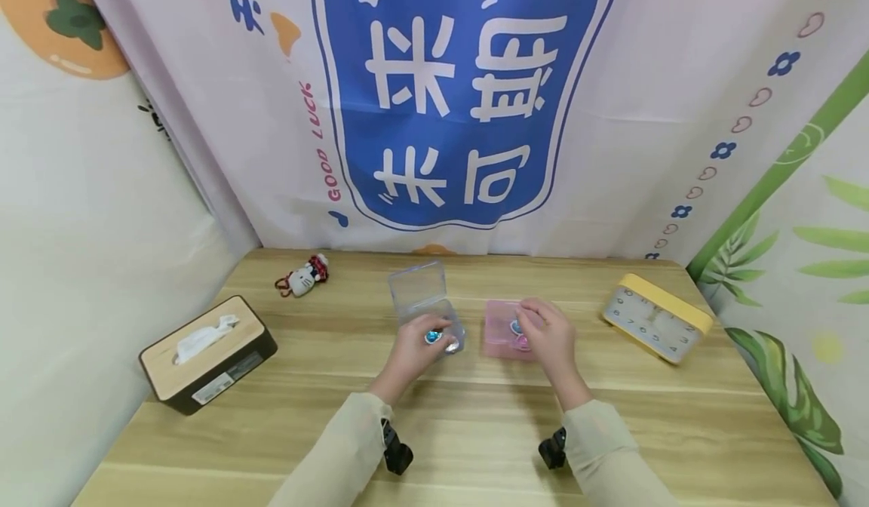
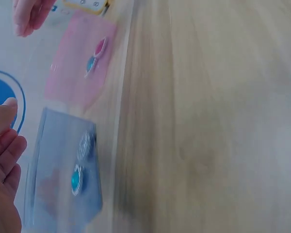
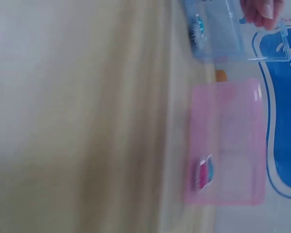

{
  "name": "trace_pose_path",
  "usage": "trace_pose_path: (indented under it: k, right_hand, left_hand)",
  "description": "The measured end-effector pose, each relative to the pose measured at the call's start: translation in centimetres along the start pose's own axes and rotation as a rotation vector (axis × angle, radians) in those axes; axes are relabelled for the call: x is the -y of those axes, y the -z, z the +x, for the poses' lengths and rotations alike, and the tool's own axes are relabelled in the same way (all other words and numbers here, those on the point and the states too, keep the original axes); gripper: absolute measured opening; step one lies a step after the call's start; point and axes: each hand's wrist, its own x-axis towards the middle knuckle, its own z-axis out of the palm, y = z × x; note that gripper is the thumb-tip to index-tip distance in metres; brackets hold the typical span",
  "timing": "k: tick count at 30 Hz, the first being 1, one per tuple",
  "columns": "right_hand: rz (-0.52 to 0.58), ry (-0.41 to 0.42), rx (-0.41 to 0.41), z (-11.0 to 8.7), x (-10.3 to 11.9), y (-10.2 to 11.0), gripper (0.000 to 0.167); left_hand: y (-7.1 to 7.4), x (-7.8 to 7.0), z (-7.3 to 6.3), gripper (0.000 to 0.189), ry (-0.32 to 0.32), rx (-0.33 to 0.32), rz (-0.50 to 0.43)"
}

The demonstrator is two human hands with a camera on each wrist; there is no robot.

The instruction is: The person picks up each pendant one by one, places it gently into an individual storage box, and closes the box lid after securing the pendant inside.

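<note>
My left hand (image 1: pixel 416 342) hovers over a clear bluish plastic box (image 2: pixel 63 145), its lid (image 1: pixel 417 287) raised at the back. Inside that box lie a teal gem piece (image 2: pixel 77 179) with a silvery rim and a silvery gem piece (image 2: pixel 85 145). In the left wrist view the left thumb and fingers are loosely bent and apart, with nothing between them. Above a pink plastic box (image 3: pixel 233 145) is my right hand (image 1: pixel 553 341), its fingers loosely bent, with nothing visible in them. The pink box contains a pink gem piece (image 2: pixel 101 47) and a blue one (image 2: pixel 90 64).
At the left of the wooden table (image 1: pixel 326 386) stands a tissue box (image 1: pixel 224 371) with a wooden top. A small plush toy (image 1: pixel 303 277) lies at the back left. A yellow clock (image 1: pixel 655 318) is at the right. A printed cloth (image 1: pixel 611 182) hangs behind the table.
</note>
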Motion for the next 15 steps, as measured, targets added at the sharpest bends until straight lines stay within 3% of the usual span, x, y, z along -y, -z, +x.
trace_pose_path:
  k: [7, 15]
  right_hand:
    - [0.077, -0.070, 0.099, 2.3, 1.6, -2.2, 0.013]
    - [0.112, -0.217, 0.248, 4.8, 3.8, -5.4, 0.019]
  left_hand:
    - [1.1, 0.7, -1.9, 0.028, 0.136, -0.084, -0.040]
    - [1.6, 1.8, -3.8, 0.031, 0.229, -0.198, -0.048]
